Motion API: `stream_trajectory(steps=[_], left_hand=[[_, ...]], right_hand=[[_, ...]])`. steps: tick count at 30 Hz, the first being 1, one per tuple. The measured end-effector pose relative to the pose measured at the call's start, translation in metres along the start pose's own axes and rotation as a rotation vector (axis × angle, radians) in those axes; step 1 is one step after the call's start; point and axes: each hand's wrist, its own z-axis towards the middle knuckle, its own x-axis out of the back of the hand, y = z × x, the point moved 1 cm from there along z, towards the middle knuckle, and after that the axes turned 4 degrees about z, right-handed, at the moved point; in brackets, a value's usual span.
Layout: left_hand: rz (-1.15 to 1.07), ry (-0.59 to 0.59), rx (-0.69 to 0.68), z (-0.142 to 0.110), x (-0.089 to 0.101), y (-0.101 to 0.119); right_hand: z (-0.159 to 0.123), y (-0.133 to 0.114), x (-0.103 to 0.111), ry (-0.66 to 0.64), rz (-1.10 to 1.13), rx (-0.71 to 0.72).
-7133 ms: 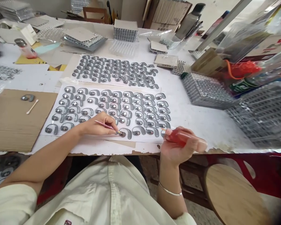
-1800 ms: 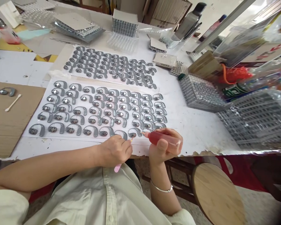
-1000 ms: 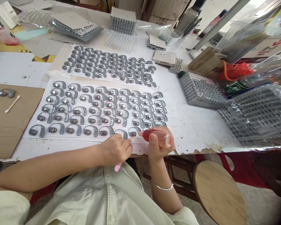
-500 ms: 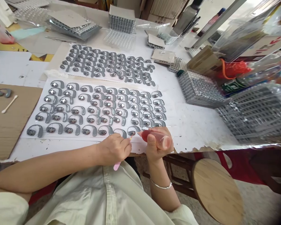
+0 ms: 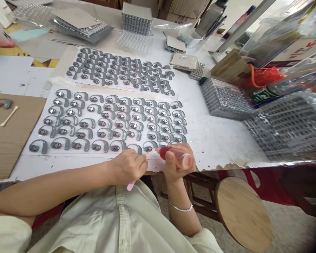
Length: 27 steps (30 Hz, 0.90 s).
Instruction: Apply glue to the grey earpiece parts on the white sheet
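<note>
My left hand (image 5: 128,168) is closed round a thin tool with a flat pink handle (image 5: 131,186); its pale yellow tip pokes out beyond my fingers, and its kind is unclear. In my right hand (image 5: 173,172) lies a small squeeze bottle (image 5: 177,158) of red liquid, tilted so its nozzle points left. Nozzle and tool tip almost meet at a grey hook-shaped earphone part (image 5: 149,147) in the front row. Several more such parts (image 5: 80,144) stand in rows on a white sheet (image 5: 46,154). My right hand hides some of the front row.
Behind, a second sheet carries several rows of grey hook parts (image 5: 110,76). On brown cardboard (image 5: 13,137) at left lie one hook part and a cotton swab (image 5: 9,116). Stacked trays (image 5: 226,98) and a wire-like rack (image 5: 289,123) stand right; a round stool (image 5: 244,214) is below.
Both hands keep nearly the same place and grip. The view has shifted slightly, moving the table's left side a little left and up.
</note>
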Motion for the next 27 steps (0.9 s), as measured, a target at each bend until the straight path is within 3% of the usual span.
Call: stream_trajectory(steps=[15,27], left_hand=[[-0.091,-0.005,0.007,0.002,0.003,-0.006],[-0.253,-0.050,0.130,0.001,0.002,-0.016]], right_hand=[[-0.002,0.000,0.002,0.000,-0.014,-0.002],[-0.004,0.000,0.003,-0.007,-0.009,0.009]])
